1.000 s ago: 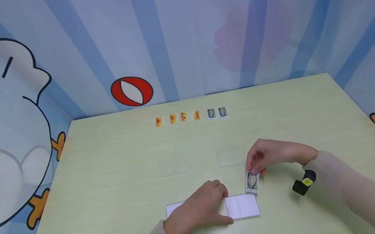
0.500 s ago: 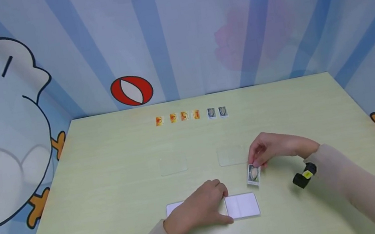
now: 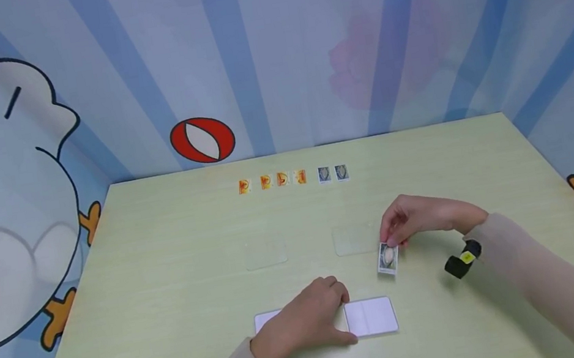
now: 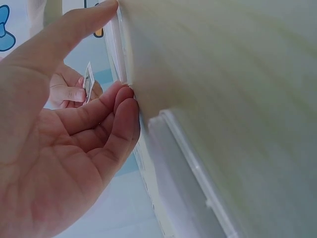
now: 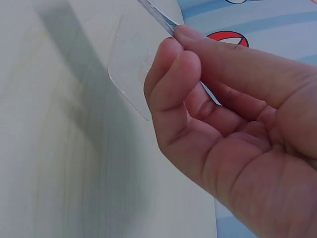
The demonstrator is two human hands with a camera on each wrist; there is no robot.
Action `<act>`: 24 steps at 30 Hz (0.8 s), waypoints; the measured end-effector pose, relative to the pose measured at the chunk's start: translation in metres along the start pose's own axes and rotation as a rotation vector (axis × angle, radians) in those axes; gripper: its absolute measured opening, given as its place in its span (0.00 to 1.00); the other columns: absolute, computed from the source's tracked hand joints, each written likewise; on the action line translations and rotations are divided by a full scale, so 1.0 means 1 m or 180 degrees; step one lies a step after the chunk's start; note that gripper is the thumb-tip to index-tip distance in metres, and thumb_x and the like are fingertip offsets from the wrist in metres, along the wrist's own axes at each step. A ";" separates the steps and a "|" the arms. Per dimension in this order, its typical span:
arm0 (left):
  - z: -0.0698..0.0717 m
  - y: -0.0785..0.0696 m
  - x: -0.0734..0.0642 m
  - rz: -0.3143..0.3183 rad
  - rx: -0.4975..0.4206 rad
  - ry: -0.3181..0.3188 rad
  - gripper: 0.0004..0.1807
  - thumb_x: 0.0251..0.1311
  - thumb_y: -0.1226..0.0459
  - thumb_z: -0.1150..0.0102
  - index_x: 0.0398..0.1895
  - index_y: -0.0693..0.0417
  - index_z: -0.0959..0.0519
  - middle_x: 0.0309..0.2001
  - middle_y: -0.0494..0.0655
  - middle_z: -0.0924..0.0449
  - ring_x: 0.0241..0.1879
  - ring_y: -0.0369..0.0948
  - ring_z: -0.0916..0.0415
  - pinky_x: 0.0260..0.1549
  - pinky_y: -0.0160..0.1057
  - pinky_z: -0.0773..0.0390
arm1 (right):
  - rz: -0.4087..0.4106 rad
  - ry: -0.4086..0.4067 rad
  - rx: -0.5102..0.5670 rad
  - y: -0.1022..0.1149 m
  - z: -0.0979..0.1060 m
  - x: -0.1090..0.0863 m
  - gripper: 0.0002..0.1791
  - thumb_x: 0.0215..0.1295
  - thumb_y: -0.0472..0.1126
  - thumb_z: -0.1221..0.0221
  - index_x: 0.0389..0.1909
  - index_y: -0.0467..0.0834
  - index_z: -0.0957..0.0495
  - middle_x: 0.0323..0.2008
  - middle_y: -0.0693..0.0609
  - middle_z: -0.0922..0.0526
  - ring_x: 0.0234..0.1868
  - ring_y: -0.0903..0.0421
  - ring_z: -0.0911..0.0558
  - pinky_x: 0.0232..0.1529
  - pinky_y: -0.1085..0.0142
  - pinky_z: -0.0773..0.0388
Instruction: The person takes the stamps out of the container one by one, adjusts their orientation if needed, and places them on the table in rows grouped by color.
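My right hand (image 3: 418, 218) pinches a small white-bordered card (image 3: 387, 259) with a grey oval picture between thumb and fingers, above the table. In the right wrist view only the edge of the card (image 5: 159, 16) shows at my right fingertips. My left hand (image 3: 308, 319) spans the left end of a shallow white case (image 3: 380, 315), thumb at its near corner and fingertips at its far corner. A second white case (image 3: 266, 318) lies mostly hidden behind that hand; in the left wrist view the second case (image 4: 178, 188) lies beside my fingers.
Two clear rectangular plates (image 3: 266, 252) lie mid-table, the right clear plate (image 3: 353, 239) close to my right hand. Along the back stand several orange cards (image 3: 283, 179) and two grey cards (image 3: 324, 174). A cartoon-printed backdrop (image 3: 279, 50) surrounds the table (image 3: 169, 283).
My right hand has carried the card away from the right corner of the white case, toward the back of the table. My left hand has stayed in place.
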State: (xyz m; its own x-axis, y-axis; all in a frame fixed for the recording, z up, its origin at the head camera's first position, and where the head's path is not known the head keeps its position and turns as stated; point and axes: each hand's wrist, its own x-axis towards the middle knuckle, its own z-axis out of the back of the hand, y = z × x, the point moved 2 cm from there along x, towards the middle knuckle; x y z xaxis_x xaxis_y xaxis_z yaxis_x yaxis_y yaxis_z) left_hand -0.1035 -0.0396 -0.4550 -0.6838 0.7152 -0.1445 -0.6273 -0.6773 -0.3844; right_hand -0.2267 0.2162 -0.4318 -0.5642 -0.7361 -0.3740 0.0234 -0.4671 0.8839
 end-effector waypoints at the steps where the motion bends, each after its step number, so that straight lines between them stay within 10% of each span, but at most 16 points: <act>1: 0.000 0.000 0.000 -0.0003 0.0000 -0.0002 0.29 0.45 0.46 0.23 0.43 0.54 0.23 0.35 0.37 0.30 0.36 0.34 0.35 0.40 0.29 0.30 | -0.0003 0.0000 -0.0002 0.000 0.001 0.001 0.06 0.63 0.31 0.35 0.40 0.33 0.16 0.33 0.43 0.14 0.27 0.58 0.22 0.33 0.65 0.21; 24: 0.003 0.000 -0.001 0.0056 -0.0094 0.0049 0.29 0.46 0.46 0.23 0.43 0.54 0.23 0.36 0.37 0.30 0.36 0.34 0.35 0.40 0.29 0.29 | -0.0038 -0.0048 0.0080 -0.001 0.020 0.005 0.08 0.63 0.32 0.35 0.40 0.32 0.16 0.35 0.44 0.14 0.30 0.57 0.20 0.34 0.62 0.19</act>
State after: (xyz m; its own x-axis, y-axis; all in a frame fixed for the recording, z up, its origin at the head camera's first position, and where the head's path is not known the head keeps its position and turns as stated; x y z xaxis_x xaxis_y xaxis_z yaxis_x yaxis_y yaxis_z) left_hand -0.1037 -0.0406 -0.4524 -0.6886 0.7060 -0.1655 -0.6038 -0.6846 -0.4084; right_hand -0.2455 0.2227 -0.4287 -0.5767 -0.7230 -0.3805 -0.0041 -0.4632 0.8862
